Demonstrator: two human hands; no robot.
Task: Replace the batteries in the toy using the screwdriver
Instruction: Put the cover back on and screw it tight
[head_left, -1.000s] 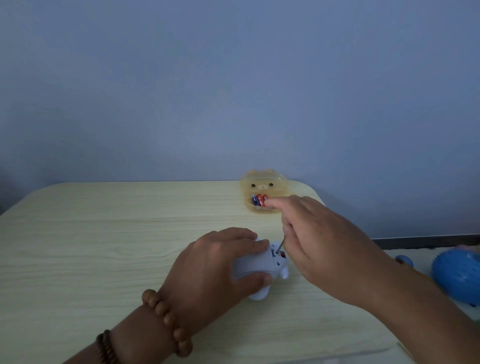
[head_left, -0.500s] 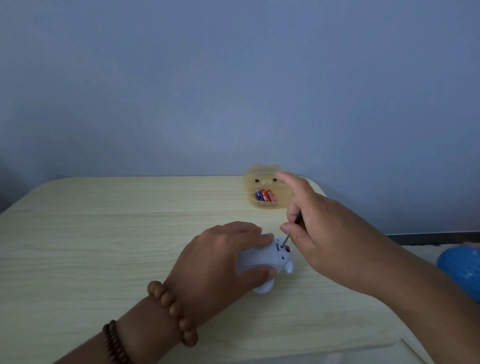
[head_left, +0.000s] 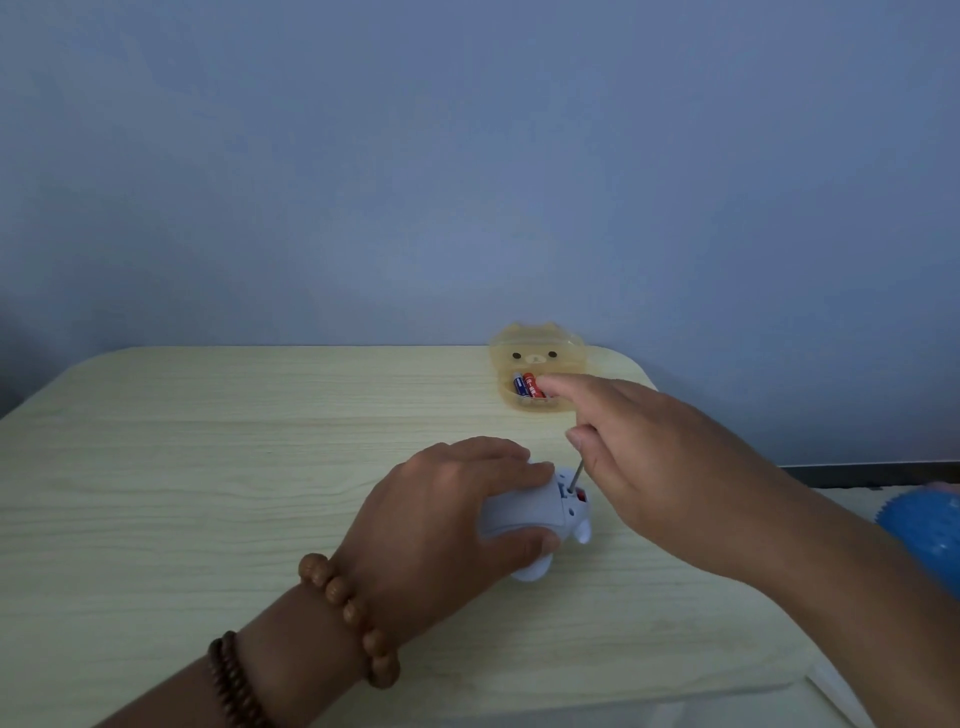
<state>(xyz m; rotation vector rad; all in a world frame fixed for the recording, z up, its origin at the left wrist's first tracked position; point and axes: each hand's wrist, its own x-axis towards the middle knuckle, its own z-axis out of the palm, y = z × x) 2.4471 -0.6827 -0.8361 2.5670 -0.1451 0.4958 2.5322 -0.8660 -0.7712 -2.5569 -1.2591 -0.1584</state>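
The toy (head_left: 524, 512), a small pale blue animal figure, was held down on the bench (head_left: 208, 467) under the left hand (head_left: 441, 525), fingers clenched over its back and thumb pressed against its near side. Its long axis ran roughly left to right, with the exposed end, showing a small red part, pointing toward the right hand (head_left: 649, 467). The screwdriver (head_left: 575, 475) was grasped by the right hand between thumb and fingers, index finger extended forward. Only the thin metal shaft was visible; the handle was hidden in the grip. The shaft was tilted, top leaning right and away, tip down and left into the toy's right end, just beside the red part. Whether the tip was seated in a screw head could not be told. The right hand lay up and right of the contact point and was the nearer to it. Spare batteries (head_left: 527, 384) lay in an open yellow bear-shaped case (head_left: 537, 353) at the far bench edge, well apart from the toy.
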